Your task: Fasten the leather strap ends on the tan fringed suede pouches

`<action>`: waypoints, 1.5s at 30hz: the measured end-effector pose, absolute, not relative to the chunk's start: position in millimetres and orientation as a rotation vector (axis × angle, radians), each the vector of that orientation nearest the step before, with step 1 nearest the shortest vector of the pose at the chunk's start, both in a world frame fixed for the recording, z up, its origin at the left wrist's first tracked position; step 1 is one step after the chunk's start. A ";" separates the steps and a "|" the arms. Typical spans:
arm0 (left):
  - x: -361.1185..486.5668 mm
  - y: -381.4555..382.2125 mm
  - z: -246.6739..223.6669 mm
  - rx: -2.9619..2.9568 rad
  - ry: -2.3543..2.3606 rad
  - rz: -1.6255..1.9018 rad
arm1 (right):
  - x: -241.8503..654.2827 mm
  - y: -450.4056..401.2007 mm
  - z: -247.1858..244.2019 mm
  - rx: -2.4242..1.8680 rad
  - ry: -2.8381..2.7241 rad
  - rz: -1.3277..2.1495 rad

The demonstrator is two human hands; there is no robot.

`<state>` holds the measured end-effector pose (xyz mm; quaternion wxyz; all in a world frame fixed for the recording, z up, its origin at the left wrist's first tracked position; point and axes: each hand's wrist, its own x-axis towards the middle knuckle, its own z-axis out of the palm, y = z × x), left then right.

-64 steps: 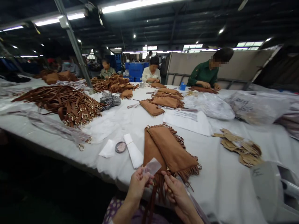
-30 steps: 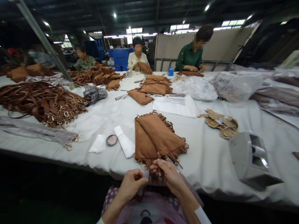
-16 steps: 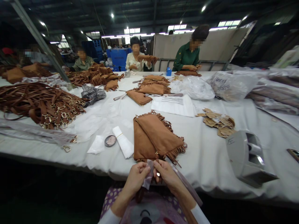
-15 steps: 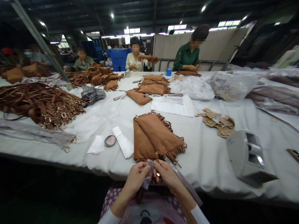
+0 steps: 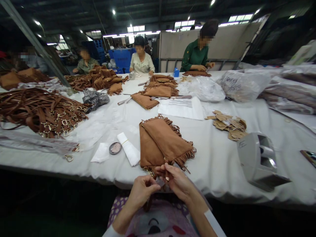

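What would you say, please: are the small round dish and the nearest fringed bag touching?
Apart: the head view shows the banded white bundle lying between the dish and bag.

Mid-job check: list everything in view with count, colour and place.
Cloth-covered table: 1, white, across the view.
Flat fringed zip bag: 1, tan, front centre.
Stacked fringed bags: several, tan, behind it.
Buckled leather-look straps: one pile, brown, left.
Crumpled speckled pouch: 1, grey, right of the straps.
Shallow round dish: 1, dark, front left.
Flat banded bundle: 1, white, right of the dish.
Card-like tags: one pile, light brown, right.
Box with openings: 1, grey, front right.
Clear plastic sacks: at least 2, translucent, back right.
Co-workers: at least 4, various tops, beyond the table.
Thin film piece: 1, translucent, table's front edge.
Left hand: 1, bare, pinching the film piece.
Right hand: 1, bare, at the zip bag.
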<state>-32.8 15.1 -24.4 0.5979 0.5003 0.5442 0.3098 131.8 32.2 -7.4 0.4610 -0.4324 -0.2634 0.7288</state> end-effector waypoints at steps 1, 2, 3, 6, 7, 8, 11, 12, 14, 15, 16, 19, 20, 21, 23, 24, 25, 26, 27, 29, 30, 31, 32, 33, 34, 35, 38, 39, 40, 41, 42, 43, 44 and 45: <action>-33.1 13.9 -23.5 1.163 1.262 0.711 | 130.1 32.0 -6.8 -1.033 -0.598 1.822; -33.2 12.9 -22.9 1.167 1.258 0.702 | 128.2 31.9 -7.0 -1.028 -0.579 1.828; -33.1 12.4 -22.5 1.170 1.249 0.694 | 126.5 31.9 -7.8 -1.039 -0.583 1.819; -32.6 12.7 -22.7 1.159 1.201 0.685 | 122.7 31.9 -12.2 -1.072 -0.627 1.790; -32.3 13.2 -23.0 1.147 1.189 0.685 | 122.1 31.8 -13.6 -1.077 -0.640 1.783; -32.1 13.7 -23.3 1.133 1.181 0.686 | 121.7 31.6 -14.7 -1.081 -0.651 1.780; -31.6 14.6 -23.8 1.103 1.168 0.681 | 121.2 31.3 -17.3 -1.098 -0.670 1.761; -31.6 14.7 -23.8 1.101 1.162 0.676 | 120.9 31.4 -18.2 -1.103 -0.672 1.750; -31.8 14.7 -23.7 1.107 1.157 0.669 | 120.1 31.6 -20.5 -1.109 -0.677 1.722; -31.9 14.7 -23.6 1.110 1.156 0.668 | 119.5 31.6 -21.8 -1.111 -0.683 1.709; -32.0 14.8 -23.7 1.109 1.156 0.670 | 118.9 31.6 -23.1 -1.114 -0.691 1.697; -31.8 15.2 -25.3 1.082 1.157 0.680 | 117.6 30.8 -25.8 -1.130 -0.715 1.681; -31.3 15.4 -26.2 1.064 1.162 0.684 | 117.3 30.4 -25.9 -1.135 -0.721 1.681; -30.4 15.5 -27.3 1.044 1.169 0.693 | 117.1 30.0 -25.8 -1.140 -0.727 1.680; -27.4 15.9 -29.2 0.997 1.181 0.719 | 116.7 29.3 -24.9 -1.151 -0.735 1.676; -25.4 16.1 -29.8 0.975 1.182 0.735 | 116.4 29.1 -24.5 -1.156 -0.734 1.675; -23.0 16.4 -30.0 0.951 1.180 0.750 | 116.0 29.1 -24.3 -1.159 -0.731 1.678; -20.5 16.7 -29.8 0.927 1.170 0.763 | 115.4 29.2 -24.4 -1.159 -0.723 1.686; -17.9 17.1 -29.1 0.903 1.155 0.776 | 114.6 29.4 -24.8 -1.157 -0.708 1.694; -13.1 18.2 -26.9 0.877 1.113 0.794 | 112.8 29.8 -26.4 -1.146 -0.681 1.698; -11.0 18.8 -25.7 0.881 1.090 0.802 | 111.8 29.7 -27.2 -1.141 -0.672 1.693; -9.1 19.4 -24.6 0.894 1.069 0.809 | 110.8 29.4 -27.7 -1.137 -0.665 1.687; -7.6 19.8 -23.7 0.909 1.060 0.815 | 110.0 28.7 -27.7 -1.131 -0.660 1.684; -6.5 20.1 -22.9 0.917 1.063 0.825 | 109.2 27.6 -27.1 -1.126 -0.658 1.686; -6.0 20.2 -22.2 0.918 1.072 0.837 | 108.6 26.1 -25.9 -1.123 -0.653 1.694; -6.0 20.1 -21.3 0.910 1.082 0.850 | 108.3 24.4 -24.1 -1.123 -0.644 1.708; -11.0 19.0 -16.2 0.864 1.089 0.877 | 109.1 19.4 -17.7 -1.115 -0.561 1.757; -14.1 18.5 -13.9 0.844 1.077 0.872 | 110.0 18.8 -16.1 -1.105 -0.511 1.771; -17.6 18.0 -11.7 0.824 1.063 0.861 | 111.1 19.2 -15.3 -1.095 -0.449 1.777; -21.2 17.5 -9.9 0.810 1.051 0.844 | 112.3 20.7 -15.2 -1.086 -0.381 1.776; -24.5 17.1 -8.9 0.806 1.044 0.825 | 113.2 23.4 -15.7 -1.078 -0.311 1.777; -27.3 16.6 -8.8 0.812 1.041 0.806 | 113.9 27.0 -16.7 -1.070 -0.244 1.777; -29.4 16.2 -9.8 0.821 1.046 0.792 | 114.1 31.4 -18.0 -1.064 -0.180 1.777; -30.7 15.9 -11.6 0.832 1.056 0.781 | 113.9 36.2 -19.4 -1.058 -0.123 1.772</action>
